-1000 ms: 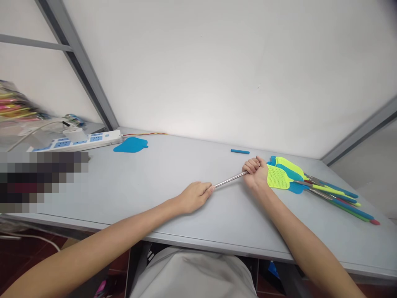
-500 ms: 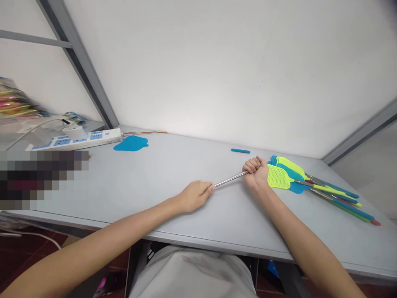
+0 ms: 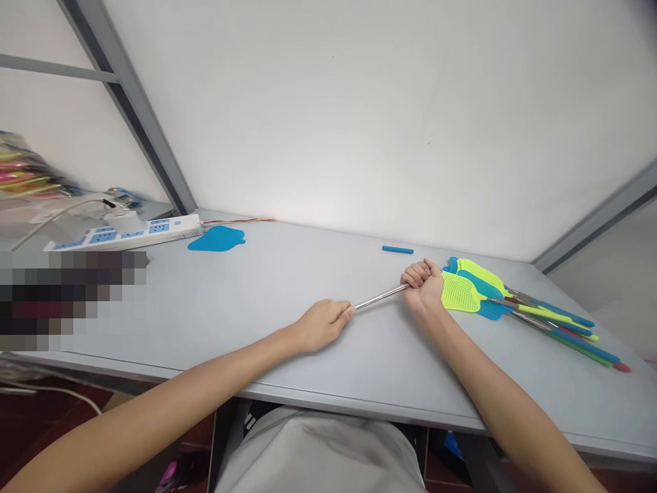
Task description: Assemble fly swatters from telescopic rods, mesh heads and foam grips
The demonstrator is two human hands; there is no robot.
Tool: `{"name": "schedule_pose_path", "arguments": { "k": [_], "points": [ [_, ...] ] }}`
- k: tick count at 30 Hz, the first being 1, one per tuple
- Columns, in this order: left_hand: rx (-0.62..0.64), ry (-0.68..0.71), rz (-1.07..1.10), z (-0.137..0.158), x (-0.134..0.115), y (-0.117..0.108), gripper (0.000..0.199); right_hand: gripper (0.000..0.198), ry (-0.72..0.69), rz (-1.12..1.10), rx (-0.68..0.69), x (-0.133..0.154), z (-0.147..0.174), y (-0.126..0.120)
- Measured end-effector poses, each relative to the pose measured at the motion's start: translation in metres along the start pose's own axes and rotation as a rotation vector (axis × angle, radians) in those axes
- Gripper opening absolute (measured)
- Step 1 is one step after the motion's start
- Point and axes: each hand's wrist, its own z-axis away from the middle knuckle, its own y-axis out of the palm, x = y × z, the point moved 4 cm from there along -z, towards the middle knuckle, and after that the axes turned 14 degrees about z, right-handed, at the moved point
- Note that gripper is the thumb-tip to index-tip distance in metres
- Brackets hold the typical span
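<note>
A thin silvery metal rod (image 3: 378, 298) stretches between my two hands above the grey table. My left hand (image 3: 323, 324) is closed around its lower left end, thumb lying along it. At the other end my right hand (image 3: 423, 284) grips the rod in a fist, palm turned toward me. Both rod ends are hidden inside the fingers. Just right of my right hand lies a pile of fly swatters, with a yellow perforated swatter head (image 3: 460, 293) nearest. Behind the hands rests a short blue tube (image 3: 397, 250). A loose blue swatter head (image 3: 217, 239) lies at the back left.
A white power strip (image 3: 148, 234) with a plug and cable sits at the left back. Blue, yellow, green and red swatter handles (image 3: 569, 335) fan out to the right. A white wall (image 3: 328, 123) rises behind the table (image 3: 205, 301); the left edge is partly blurred out.
</note>
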Motion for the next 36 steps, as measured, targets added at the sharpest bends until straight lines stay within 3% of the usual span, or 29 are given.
{"name": "schedule_pose_path", "arguments": {
  "k": [36],
  "points": [
    [0.002, -0.006, -0.070, -0.001, 0.002, 0.003, 0.036, 0.031, 0.037, 0.048, -0.053, -0.020, 0.014, 0.004]
  ]
}}
